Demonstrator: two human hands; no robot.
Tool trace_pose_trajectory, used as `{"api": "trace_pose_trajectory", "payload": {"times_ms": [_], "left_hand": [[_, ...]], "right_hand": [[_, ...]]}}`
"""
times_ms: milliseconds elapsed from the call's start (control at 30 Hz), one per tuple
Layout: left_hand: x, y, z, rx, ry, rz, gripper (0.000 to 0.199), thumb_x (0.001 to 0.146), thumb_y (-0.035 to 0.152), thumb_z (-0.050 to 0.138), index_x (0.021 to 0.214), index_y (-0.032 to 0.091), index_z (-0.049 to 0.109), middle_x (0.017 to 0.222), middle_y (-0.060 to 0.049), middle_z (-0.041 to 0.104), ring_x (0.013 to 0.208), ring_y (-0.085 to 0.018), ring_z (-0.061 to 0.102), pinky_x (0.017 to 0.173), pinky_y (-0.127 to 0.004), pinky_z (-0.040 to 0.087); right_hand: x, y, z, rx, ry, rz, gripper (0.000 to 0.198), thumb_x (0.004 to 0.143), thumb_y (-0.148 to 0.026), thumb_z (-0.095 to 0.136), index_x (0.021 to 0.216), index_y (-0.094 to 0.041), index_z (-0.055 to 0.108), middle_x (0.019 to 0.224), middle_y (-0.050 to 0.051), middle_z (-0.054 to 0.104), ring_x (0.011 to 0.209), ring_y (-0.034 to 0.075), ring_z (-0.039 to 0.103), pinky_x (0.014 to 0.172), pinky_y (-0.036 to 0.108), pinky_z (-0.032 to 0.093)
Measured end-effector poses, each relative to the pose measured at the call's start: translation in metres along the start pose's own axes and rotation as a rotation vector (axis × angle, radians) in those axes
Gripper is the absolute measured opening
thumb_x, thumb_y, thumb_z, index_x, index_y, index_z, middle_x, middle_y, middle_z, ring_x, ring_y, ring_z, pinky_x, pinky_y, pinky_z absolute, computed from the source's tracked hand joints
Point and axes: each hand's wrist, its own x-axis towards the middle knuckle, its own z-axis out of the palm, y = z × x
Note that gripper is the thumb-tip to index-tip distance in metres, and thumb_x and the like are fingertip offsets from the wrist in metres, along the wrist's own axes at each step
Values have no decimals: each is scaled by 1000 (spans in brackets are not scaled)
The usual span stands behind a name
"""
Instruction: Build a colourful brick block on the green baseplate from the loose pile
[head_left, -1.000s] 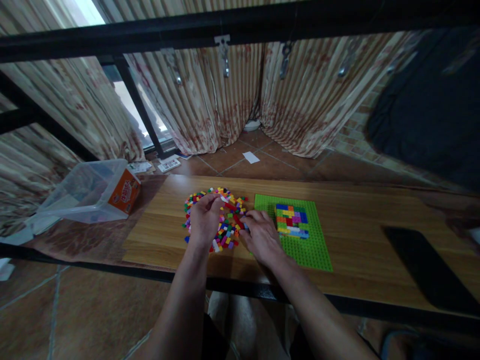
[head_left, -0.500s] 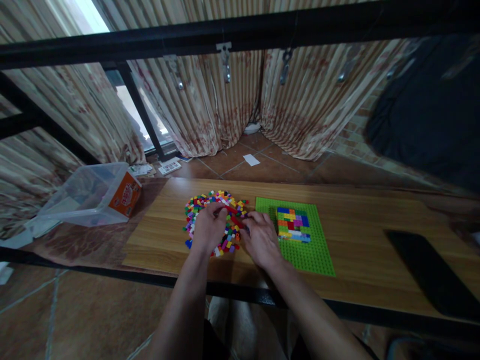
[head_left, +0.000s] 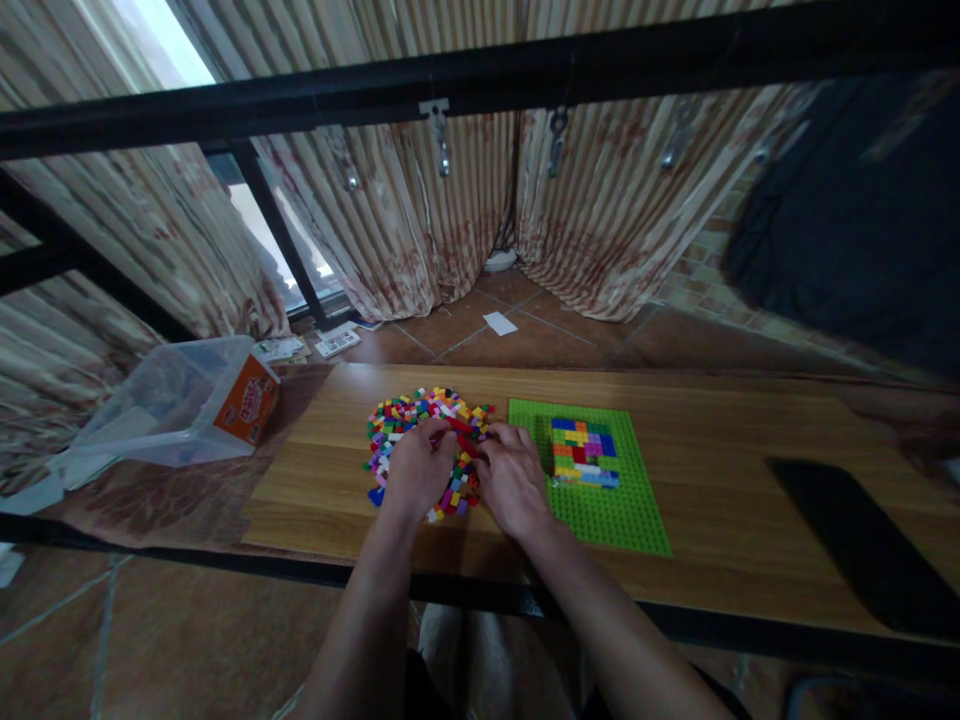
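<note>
Over a heap of small multicoloured building bricks (head_left: 405,408), my left hand (head_left: 417,468) has its thumb and fingers closed on a long red brick (head_left: 459,426). My right hand (head_left: 513,482) pinches a second red brick (head_left: 466,445) just below the first. The two red pieces lie close together between my fingertips; whether they touch I cannot tell. Right of my right hand is a green studded baseplate (head_left: 600,525), bearing a low block of joined coloured bricks (head_left: 579,452). My hands cover part of the heap.
A clear plastic tub (head_left: 169,400) with an orange label lies on its side left of the wooden board (head_left: 720,480). A dark flat object (head_left: 855,535) rests at the board's right. A black metal bar (head_left: 480,92) with hanging clips crosses above the far side.
My hands have come slightly closer together, bringing the two red bricks nearer each other. The camera view has shifted slightly. The baseplate and its bricks look the same.
</note>
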Motion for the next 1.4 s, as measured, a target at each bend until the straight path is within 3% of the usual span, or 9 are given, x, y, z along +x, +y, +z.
{"api": "trace_pose_trajectory", "payload": {"times_ms": [300,467,633,733,867,1000,1167,1267,1400], "left_hand": [[0,1,-1,20,-10,-22,18,82,20,54,84,18,72,86,-7,74,81,-22,65,79,-34,47],[1,0,3,-234,-20,4,25,78,20,59,100,18,72,103,-7,73,95,-21,66,89,-34,48],[-2,11,7,-548,-190,-74,20,75,25,64,90,16,72,83,-4,72,71,-15,65,70,-27,52],[-4,21,13,-624,-212,-129,18,73,27,68,85,14,71,71,-2,69,62,-12,62,62,-24,50],[-10,34,30,-677,-307,-119,21,73,33,70,80,13,68,61,-1,64,55,-11,57,56,-23,47],[-19,44,52,-654,-379,-72,22,76,36,67,80,14,68,62,-1,64,57,-11,58,56,-23,46],[-23,44,73,-477,-303,34,19,81,32,58,74,17,66,64,1,62,60,-13,59,56,-23,45],[-24,42,82,-330,-256,69,15,81,27,57,80,17,68,72,-2,67,66,-15,61,62,-25,46],[-27,46,93,-233,-199,26,23,81,26,61,101,16,68,99,-9,71,80,-18,65,74,-30,50]], "right_hand": [[-1,-2,-7,18,69,-9,20,87,-14,50,91,-16,69,118,12,61,110,27,50,97,42,44],[-2,6,-20,247,115,-18,15,85,-18,54,90,-20,68,117,11,62,112,25,53,99,43,44],[-6,19,-37,544,31,4,13,88,-22,53,87,-21,66,103,5,67,98,18,62,87,34,49],[-12,24,-47,581,37,47,16,90,-26,53,96,-22,67,94,3,70,84,16,64,77,31,51],[-22,31,-61,572,87,26,19,89,-30,56,102,-25,69,97,4,72,87,18,66,80,33,51],[-35,57,-82,521,105,61,19,90,-33,55,94,-26,72,94,4,73,89,20,67,84,36,51],[-61,106,-109,472,167,221,19,86,-41,61,92,-26,72,92,4,72,85,21,66,80,37,52],[-71,123,-112,451,166,210,16,84,-39,64,88,-26,73,100,4,68,93,20,64,86,38,49],[-71,122,-104,407,129,207,10,82,-33,67,85,-27,74,110,5,63,104,21,60,96,42,45]]}}
